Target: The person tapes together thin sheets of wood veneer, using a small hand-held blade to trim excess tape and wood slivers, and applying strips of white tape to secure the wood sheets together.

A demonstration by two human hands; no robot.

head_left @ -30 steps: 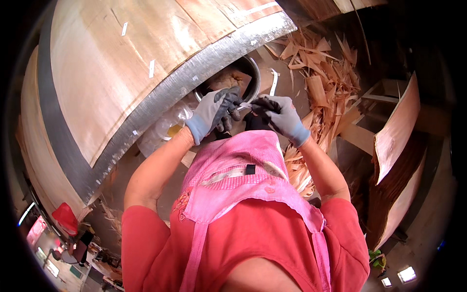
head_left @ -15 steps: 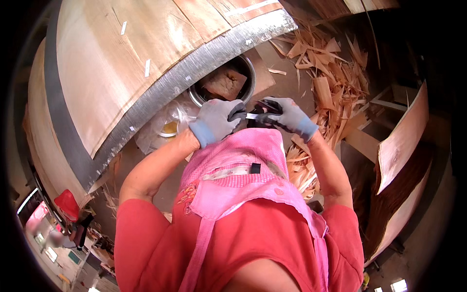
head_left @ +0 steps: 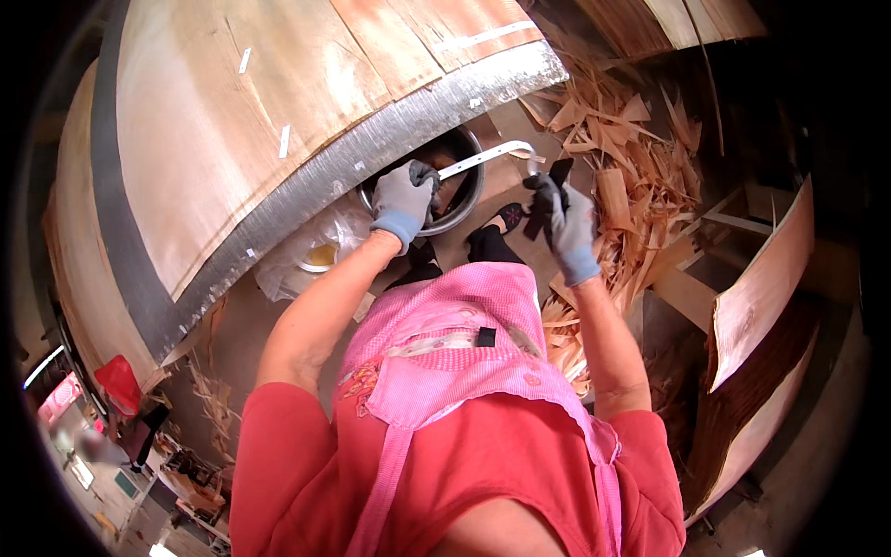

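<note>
A white perforated tape strip (head_left: 484, 160) stretches between my hands, arching upward and curling down at its right end. My left hand (head_left: 406, 197), in a grey glove with dark fingers, is closed on the strip's left end, above a round metal basin (head_left: 473, 190). My right hand (head_left: 568, 223), gloved the same way, is closed around a dark, flat-looking object (head_left: 561, 171) whose kind I cannot make out. The strip's curled end comes down at the right fingertips; whether they pinch it is unclear. My left hand partly hides the basin's brownish contents.
A large wood veneer sheet (head_left: 278, 84) with short white tape pieces lies on a metal-edged table (head_left: 390, 121). Veneer scraps (head_left: 640, 176) are heaped at right. A clear plastic bag (head_left: 288, 251) lies below the table edge. Curved veneer pieces (head_left: 761, 278) stand far right.
My hands have moved apart from close together near my lap. The left went up over the basin, the right slightly outward. A longer length of white tape now shows between them.
</note>
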